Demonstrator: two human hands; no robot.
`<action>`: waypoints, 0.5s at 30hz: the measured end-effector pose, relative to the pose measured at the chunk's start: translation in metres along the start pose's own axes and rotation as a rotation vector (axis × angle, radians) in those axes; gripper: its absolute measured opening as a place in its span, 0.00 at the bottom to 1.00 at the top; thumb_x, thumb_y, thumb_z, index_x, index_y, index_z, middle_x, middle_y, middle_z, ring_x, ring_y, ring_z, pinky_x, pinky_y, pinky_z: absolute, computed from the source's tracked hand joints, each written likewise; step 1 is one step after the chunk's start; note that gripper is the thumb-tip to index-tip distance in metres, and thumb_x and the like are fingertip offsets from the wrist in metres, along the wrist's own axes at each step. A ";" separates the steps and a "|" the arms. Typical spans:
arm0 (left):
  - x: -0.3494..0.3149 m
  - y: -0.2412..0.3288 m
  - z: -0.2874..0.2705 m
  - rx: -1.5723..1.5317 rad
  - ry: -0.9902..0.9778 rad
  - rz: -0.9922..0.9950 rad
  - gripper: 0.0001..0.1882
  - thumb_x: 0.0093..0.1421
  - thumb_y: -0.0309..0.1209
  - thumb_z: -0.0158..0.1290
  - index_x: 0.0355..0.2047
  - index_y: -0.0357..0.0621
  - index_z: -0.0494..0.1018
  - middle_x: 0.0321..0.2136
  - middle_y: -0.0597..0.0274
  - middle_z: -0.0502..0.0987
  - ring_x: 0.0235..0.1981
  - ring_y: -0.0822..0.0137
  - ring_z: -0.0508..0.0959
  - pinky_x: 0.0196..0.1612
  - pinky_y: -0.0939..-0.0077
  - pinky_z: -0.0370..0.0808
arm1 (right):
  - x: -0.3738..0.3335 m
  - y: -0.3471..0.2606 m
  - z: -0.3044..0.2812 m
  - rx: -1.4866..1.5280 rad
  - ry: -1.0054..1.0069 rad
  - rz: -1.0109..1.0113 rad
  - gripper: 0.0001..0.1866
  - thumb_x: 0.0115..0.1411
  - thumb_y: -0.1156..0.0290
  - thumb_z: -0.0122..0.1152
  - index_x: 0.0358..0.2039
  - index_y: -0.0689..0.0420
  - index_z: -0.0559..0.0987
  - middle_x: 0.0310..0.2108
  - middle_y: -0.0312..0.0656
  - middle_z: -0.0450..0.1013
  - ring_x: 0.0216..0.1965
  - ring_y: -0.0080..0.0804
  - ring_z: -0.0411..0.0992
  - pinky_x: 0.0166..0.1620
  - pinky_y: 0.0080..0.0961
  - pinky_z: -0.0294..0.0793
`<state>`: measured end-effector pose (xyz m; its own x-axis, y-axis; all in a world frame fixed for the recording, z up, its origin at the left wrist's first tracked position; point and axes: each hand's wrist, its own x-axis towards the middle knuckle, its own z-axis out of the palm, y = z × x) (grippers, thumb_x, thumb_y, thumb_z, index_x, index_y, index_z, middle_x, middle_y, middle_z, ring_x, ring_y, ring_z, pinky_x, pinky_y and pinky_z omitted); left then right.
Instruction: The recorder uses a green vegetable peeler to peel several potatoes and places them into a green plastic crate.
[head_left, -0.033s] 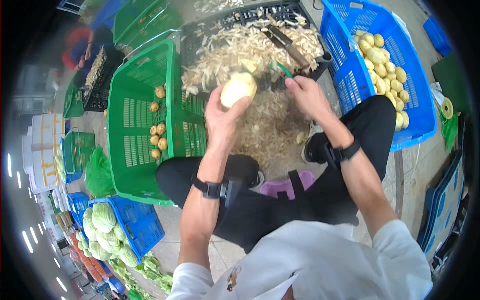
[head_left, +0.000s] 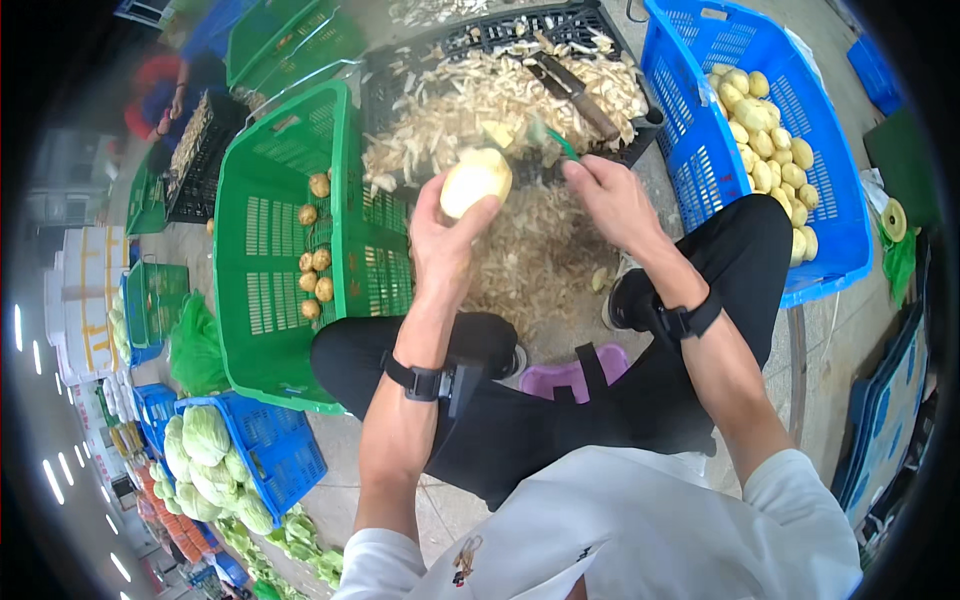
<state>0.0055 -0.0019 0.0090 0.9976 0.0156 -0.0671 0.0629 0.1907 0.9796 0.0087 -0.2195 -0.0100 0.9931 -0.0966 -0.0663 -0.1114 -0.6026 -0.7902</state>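
Note:
A pale, peeled potato sits in my left hand, with the fingers and thumb wrapped round its lower end. My right hand grips a green-handled peeler, its head blurred and a short way right of the potato, not touching it. Beyond both hands, a black crate is heaped with peelings. A brown-handled knife lies on that heap. More peelings cover the floor below my hands.
To the left stands a green crate holding several unpeeled potatoes. A blue crate of peeled potatoes is at the right. Cabbages fill another blue crate at lower left. Another person is at far left.
My right hand and the peeler have shifted slightly left, toward the potato. My left hand holds the potato in nearly the same place.

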 end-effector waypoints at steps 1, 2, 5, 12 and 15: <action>-0.011 -0.004 -0.003 0.059 0.026 -0.005 0.30 0.52 0.22 0.64 0.54 0.30 0.67 0.44 0.57 0.77 0.44 0.70 0.77 0.47 0.77 0.75 | -0.015 -0.029 -0.006 0.043 -0.049 -0.067 0.22 0.65 0.55 0.50 0.25 0.61 0.75 0.22 0.56 0.73 0.30 0.59 0.73 0.33 0.45 0.71; -0.015 0.004 0.001 -0.011 -0.006 -0.050 0.28 0.53 0.23 0.64 0.53 0.31 0.67 0.44 0.58 0.78 0.44 0.70 0.77 0.49 0.76 0.75 | -0.030 -0.048 -0.007 0.090 -0.091 -0.137 0.22 0.65 0.54 0.50 0.25 0.61 0.75 0.22 0.56 0.73 0.30 0.59 0.73 0.33 0.45 0.71; -0.013 -0.006 -0.006 -0.194 -0.015 -0.148 0.26 0.54 0.23 0.63 0.53 0.33 0.68 0.44 0.59 0.78 0.44 0.69 0.78 0.49 0.75 0.74 | -0.032 -0.053 0.006 -0.016 -0.056 -0.275 0.23 0.65 0.53 0.49 0.25 0.61 0.75 0.22 0.57 0.72 0.30 0.60 0.72 0.32 0.45 0.70; -0.015 -0.007 -0.013 -0.215 -0.022 -0.180 0.23 0.58 0.27 0.58 0.53 0.36 0.67 0.47 0.55 0.76 0.47 0.63 0.77 0.50 0.65 0.75 | -0.036 -0.049 0.005 0.057 -0.096 -0.119 0.21 0.65 0.54 0.51 0.26 0.61 0.73 0.22 0.57 0.71 0.29 0.60 0.71 0.33 0.47 0.68; -0.010 -0.006 -0.009 -0.214 -0.048 -0.139 0.23 0.58 0.28 0.58 0.52 0.35 0.66 0.46 0.54 0.76 0.47 0.61 0.77 0.53 0.63 0.75 | -0.028 -0.039 0.016 0.011 -0.096 -0.279 0.21 0.65 0.53 0.51 0.28 0.61 0.76 0.22 0.57 0.72 0.31 0.58 0.73 0.35 0.50 0.69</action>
<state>-0.0054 0.0058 0.0021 0.9803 -0.0712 -0.1843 0.1974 0.3912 0.8989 -0.0141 -0.1807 0.0128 0.9843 0.1468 0.0975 0.1660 -0.5870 -0.7924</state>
